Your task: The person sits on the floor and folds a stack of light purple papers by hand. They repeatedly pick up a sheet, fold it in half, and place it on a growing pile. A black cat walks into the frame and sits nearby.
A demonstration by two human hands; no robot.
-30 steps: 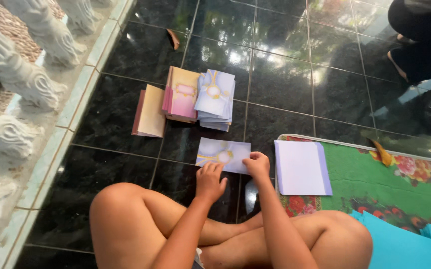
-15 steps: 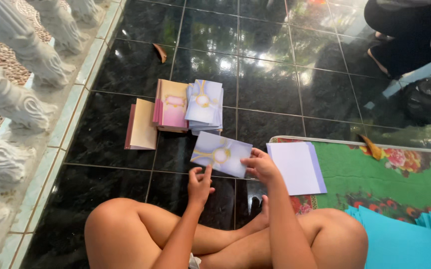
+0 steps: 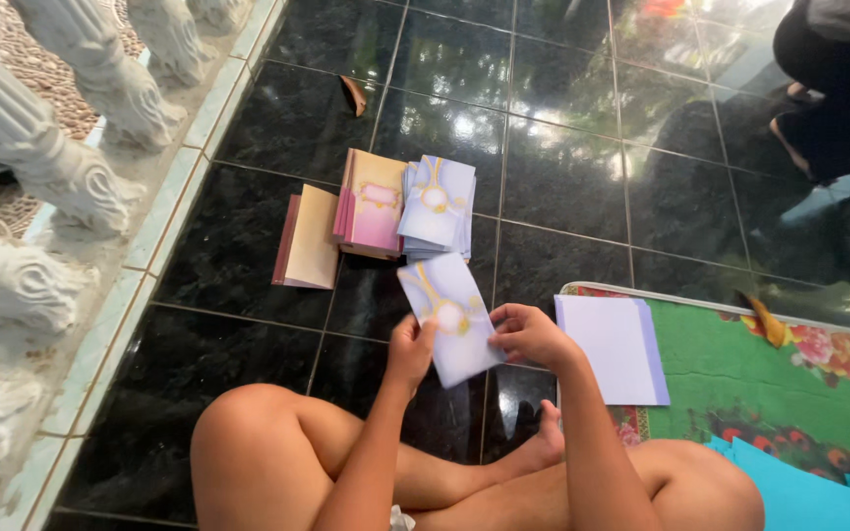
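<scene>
Both hands (image 3: 469, 344) pinch a flat, glossy lilac card (image 3: 449, 317) above tiles

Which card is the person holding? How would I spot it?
Start at the black tiled floor, then the crossed legs. Above them, left hand and right hand hold one pale lilac card with gold swirls; it alone is lifted and tilted, unlike the stacks.

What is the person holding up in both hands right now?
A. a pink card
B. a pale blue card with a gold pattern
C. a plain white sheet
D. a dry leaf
B: both the left hand and right hand grip the pale blue card, lifted above the dark tiles.
</scene>
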